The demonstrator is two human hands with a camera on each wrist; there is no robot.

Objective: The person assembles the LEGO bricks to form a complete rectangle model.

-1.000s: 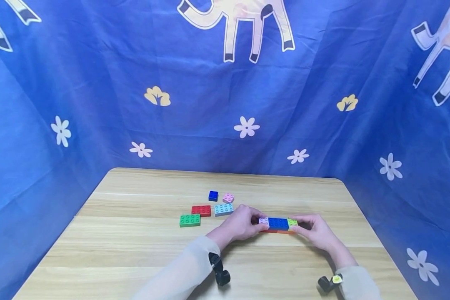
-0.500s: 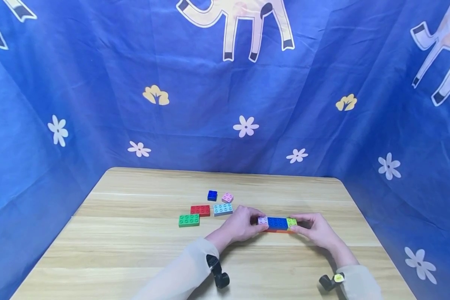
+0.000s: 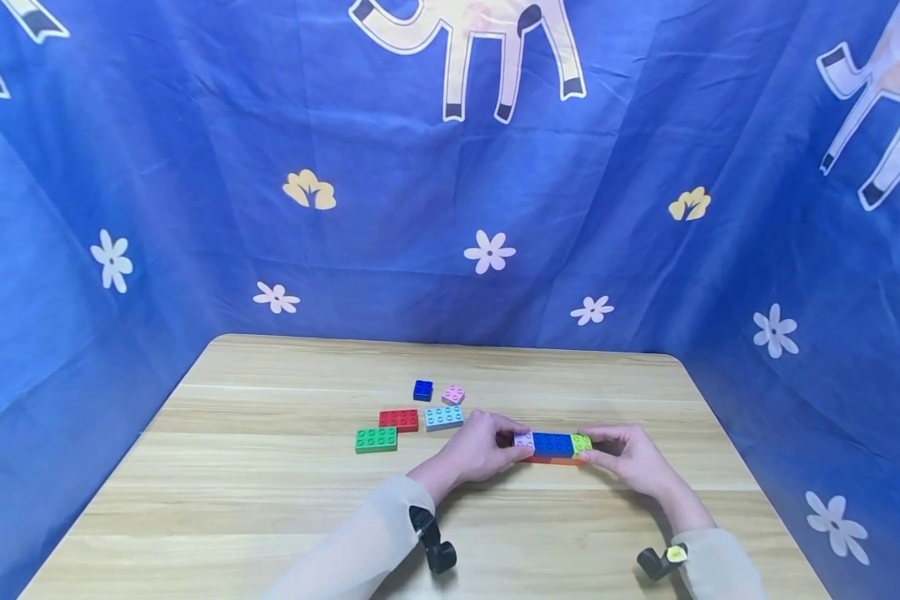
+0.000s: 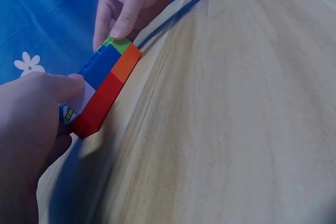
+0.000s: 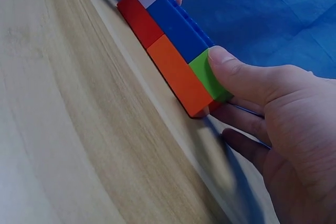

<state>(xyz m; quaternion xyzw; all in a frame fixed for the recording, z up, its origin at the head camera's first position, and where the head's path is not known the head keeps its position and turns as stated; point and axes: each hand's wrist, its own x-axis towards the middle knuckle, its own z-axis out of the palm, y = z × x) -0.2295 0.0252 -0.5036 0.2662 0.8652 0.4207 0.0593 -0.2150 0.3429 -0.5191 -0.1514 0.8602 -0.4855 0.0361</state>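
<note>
A two-layer row of toy bricks lies between both hands at the right of the table. Its top layer holds a light purple brick (image 3: 524, 442), a blue brick (image 3: 553, 445) and a lime green brick (image 3: 582, 444). Beneath them a red brick (image 4: 104, 98) and an orange brick (image 5: 178, 73) sit end to end. My left hand (image 3: 480, 447) pinches the light purple end between thumb and fingers. At the opposite end my right hand (image 3: 633, 460) pinches the lime green brick, thumb on its near side.
Left of the hands lie loose bricks: green (image 3: 377, 439), red (image 3: 399, 420), light blue (image 3: 444, 417), pink (image 3: 453, 394) and a small dark blue one (image 3: 423, 390). The wooden table (image 3: 270, 500) ends at a blue patterned curtain (image 3: 390, 275) at the back and sides.
Both hands keep the same grip on the brick row. The whole head view has shifted slightly, and nothing else visibly moves.
</note>
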